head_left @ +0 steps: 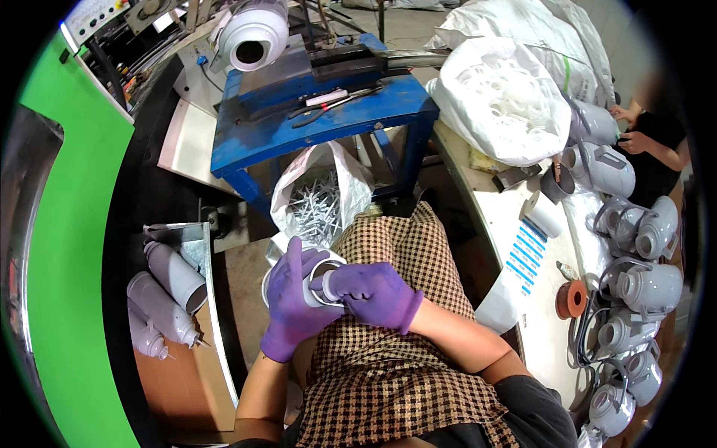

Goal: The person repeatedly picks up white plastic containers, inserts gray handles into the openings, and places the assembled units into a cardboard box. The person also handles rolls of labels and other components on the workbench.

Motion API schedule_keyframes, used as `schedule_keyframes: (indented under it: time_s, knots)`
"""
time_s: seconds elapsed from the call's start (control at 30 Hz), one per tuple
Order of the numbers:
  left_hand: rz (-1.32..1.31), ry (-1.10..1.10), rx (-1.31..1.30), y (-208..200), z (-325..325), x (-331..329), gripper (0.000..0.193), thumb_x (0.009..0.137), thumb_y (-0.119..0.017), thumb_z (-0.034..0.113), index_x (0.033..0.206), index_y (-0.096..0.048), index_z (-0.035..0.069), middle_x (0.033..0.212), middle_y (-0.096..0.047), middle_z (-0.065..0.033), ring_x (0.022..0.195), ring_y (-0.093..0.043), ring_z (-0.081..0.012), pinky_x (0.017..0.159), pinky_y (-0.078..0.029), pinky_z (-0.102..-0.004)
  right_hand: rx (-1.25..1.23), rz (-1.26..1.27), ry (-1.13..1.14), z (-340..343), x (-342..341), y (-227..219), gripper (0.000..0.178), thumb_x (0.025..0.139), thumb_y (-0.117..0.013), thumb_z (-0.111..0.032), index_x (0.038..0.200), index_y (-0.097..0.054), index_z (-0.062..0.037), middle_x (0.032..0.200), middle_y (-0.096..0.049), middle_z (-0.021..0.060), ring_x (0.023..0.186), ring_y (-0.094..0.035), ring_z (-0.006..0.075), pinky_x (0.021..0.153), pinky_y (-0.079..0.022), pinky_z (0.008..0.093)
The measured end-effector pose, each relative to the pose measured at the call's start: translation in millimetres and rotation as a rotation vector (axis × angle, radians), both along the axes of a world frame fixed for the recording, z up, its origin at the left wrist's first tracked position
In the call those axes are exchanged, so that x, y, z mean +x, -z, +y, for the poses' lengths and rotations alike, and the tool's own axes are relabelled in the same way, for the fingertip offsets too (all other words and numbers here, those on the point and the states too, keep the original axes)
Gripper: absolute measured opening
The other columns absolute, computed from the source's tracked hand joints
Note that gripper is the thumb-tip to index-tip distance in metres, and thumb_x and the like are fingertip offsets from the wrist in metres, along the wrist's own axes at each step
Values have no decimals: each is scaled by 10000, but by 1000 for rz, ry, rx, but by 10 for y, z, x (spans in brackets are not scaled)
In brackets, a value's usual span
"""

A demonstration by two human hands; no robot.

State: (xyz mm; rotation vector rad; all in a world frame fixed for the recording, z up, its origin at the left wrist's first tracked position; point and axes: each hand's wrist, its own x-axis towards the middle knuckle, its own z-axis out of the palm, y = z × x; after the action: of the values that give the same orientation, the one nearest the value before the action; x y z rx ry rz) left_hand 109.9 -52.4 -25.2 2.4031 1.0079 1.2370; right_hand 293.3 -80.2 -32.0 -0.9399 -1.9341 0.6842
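Note:
Over my lap I hold a white thermos jug body point(275, 290) with a round mouth, wearing purple gloves. My left hand point(295, 299) is wrapped around its side, a finger pointing up. At the mouth my right hand point(377, 295) is closed, its fingertips bent at the rim against a white ring-like edge point(327, 287). Whether that edge is a loose ring or part of the jug I cannot tell. The jug's far side is partly hidden behind my left hand. A checked apron point(388, 373) covers my lap.
Ahead, a blue workbench point(261, 142) bears pliers point(328, 109) and a white jug point(258, 37). Below is a sack of white scraps point(321, 213). Left, a box point(216, 351) holds grey cylinders. Right, a table point(485, 187) carries a bag of white rings point(508, 97) and several jugs point(646, 287); another person point(657, 134) works there.

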Motion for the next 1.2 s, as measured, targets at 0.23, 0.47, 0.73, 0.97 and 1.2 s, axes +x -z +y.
schedule_keyframes:
  time_s: [0.23,0.47,0.73,0.97,1.2]
  knots:
    - [145,-21,-24,-48,-101,143,889,629,-887,263,1360,-505,-66,1085,-717,-124,1040,-656,-354,971,-491,-452,-201,-413,128,-55,-118,1,230,780,-749,-255,918,-701,-77,908,-706,161,832,-707,356,749,-563,453]
    - [233,16,-11,-46,-143,174,963,552,-915,308,1353,-505,-35,1089,-717,-109,1050,-658,-352,1051,-445,-488,-156,-358,74,-123,35,102,183,799,-751,-205,940,-695,-101,896,-689,126,797,-699,338,716,-560,423]
    - [221,71,105,-14,-186,211,813,557,-910,288,1247,-586,4,1041,-713,-109,997,-671,-346,1026,-463,-523,-140,-292,-138,-165,208,135,180,825,-672,-55,1004,-683,-51,969,-694,164,908,-687,377,768,-562,449]
    - [223,-69,-100,-68,-140,154,776,594,-925,349,1223,-606,27,1064,-686,-133,990,-651,-351,937,-493,-478,563,-414,225,197,1327,-156,391,763,-677,-42,1151,-685,-91,1076,-691,126,1038,-670,318,891,-566,442]
    - [161,-134,-102,20,-102,24,1059,581,-941,358,1447,-461,-20,1159,-687,-145,1099,-639,-358,988,-482,-475,-34,-1327,990,692,3576,-140,659,741,-807,-541,1271,-597,-210,1185,-631,72,1204,-564,282,1133,-339,465]
